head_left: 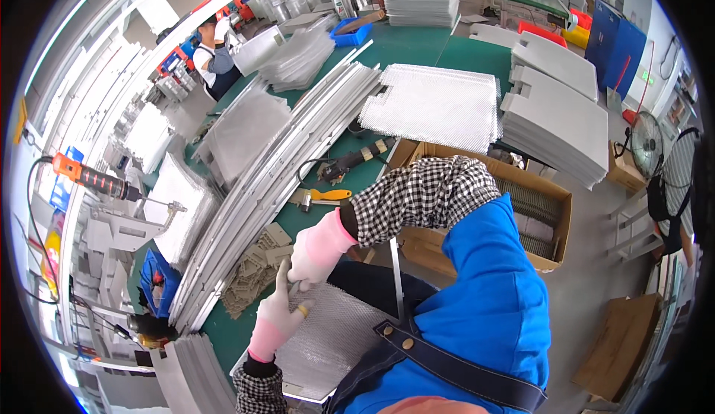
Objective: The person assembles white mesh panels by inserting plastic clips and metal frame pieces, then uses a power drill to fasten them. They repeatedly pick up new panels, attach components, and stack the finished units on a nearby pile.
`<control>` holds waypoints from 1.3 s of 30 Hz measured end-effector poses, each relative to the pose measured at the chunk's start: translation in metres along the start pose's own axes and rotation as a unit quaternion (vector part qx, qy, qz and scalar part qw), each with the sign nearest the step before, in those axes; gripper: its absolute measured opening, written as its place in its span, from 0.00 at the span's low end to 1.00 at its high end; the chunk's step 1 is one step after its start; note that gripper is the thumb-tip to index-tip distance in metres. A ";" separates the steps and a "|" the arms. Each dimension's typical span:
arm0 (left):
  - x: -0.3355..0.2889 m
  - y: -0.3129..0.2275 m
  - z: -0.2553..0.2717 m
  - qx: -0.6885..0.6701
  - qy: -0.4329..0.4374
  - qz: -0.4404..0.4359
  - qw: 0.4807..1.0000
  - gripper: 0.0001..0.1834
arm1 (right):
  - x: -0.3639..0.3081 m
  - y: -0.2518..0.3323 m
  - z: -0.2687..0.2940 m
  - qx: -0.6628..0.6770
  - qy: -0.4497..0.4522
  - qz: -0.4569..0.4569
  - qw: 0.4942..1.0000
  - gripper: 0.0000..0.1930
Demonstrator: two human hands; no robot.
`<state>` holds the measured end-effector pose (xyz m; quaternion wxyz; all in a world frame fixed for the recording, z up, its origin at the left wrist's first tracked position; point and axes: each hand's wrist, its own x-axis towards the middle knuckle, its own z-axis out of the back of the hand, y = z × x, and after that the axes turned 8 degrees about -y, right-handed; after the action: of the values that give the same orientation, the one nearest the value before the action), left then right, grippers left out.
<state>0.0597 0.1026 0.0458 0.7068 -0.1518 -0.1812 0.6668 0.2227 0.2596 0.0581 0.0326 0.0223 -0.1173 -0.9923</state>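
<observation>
A silvery mesh panel point(335, 339) lies in front of me at the table's near edge, with pale frame strips along part of its rim. My left hand point(277, 318), in a white and pink glove, grips the panel's far left corner, thumb on the mesh. Right beside it, my right hand point(319, 251), gloved the same way, is closed at that corner; its fingers hide whatever they pinch. A narrow metal strip point(396, 280) stands up along the panel's right side. Just left of my hands is a pile of beige corner pieces point(257, 269).
Long metal profiles point(283, 138) run diagonally across the green table point(417, 45). Beyond my right arm lie a yellow-handled tool point(330, 194), a black power tool point(354, 162) and an open cardboard box point(562, 228). An orange screwdriver point(93, 179) hangs left. Another person point(216, 56) works far left.
</observation>
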 end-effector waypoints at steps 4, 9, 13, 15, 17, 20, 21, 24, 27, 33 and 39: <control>-0.043 0.039 -0.004 -0.106 -0.041 0.137 0.984 0.22 | -0.007 0.002 0.007 -0.043 -0.258 0.008 0.965 0.22; -0.135 0.086 -0.001 -0.240 -0.234 0.241 0.911 0.12 | -0.040 0.018 -0.088 0.153 0.199 0.049 0.967 0.26; -0.155 0.094 0.013 -0.125 -0.338 0.268 0.894 0.14 | -0.017 0.069 -0.160 0.465 -0.052 -0.166 0.868 0.33; -0.160 0.088 0.056 -0.109 -0.344 0.404 0.841 0.17 | 0.014 0.064 -0.125 0.490 -0.216 -0.189 0.823 0.31; -0.147 0.062 0.073 -0.128 -0.523 0.215 0.815 0.23 | 0.028 0.066 -0.061 0.440 -0.381 -0.123 0.804 0.27; -0.119 0.052 0.080 -0.192 -0.647 0.121 0.728 0.32 | 0.043 0.061 0.002 0.492 -0.541 -0.008 0.682 0.24; -0.112 0.052 0.080 -0.238 -0.675 0.094 0.692 0.32 | 0.038 0.060 0.021 0.571 -0.493 -0.012 0.656 0.24; -0.088 0.097 0.054 -0.244 -0.685 0.107 0.678 0.34 | 0.035 0.032 0.018 0.528 -0.493 -0.044 0.690 0.21; -0.048 0.105 0.038 -0.178 -0.694 0.078 0.694 0.27 | 0.054 0.000 -0.017 0.490 -0.572 -0.047 0.656 0.22; -0.071 0.042 0.017 -0.163 -0.649 0.186 0.719 0.22 | 0.029 -0.007 0.000 0.516 -0.466 -0.097 0.712 0.18; -0.115 0.064 -0.028 -0.307 -0.457 0.230 0.802 0.12 | 0.037 -0.032 -0.028 0.547 -0.364 -0.202 0.726 0.21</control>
<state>0.0109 -0.0073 -0.0144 0.2845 -0.0754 -0.6384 0.7112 0.1850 0.2821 0.0222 -0.2314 -0.3030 -0.6356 -0.6713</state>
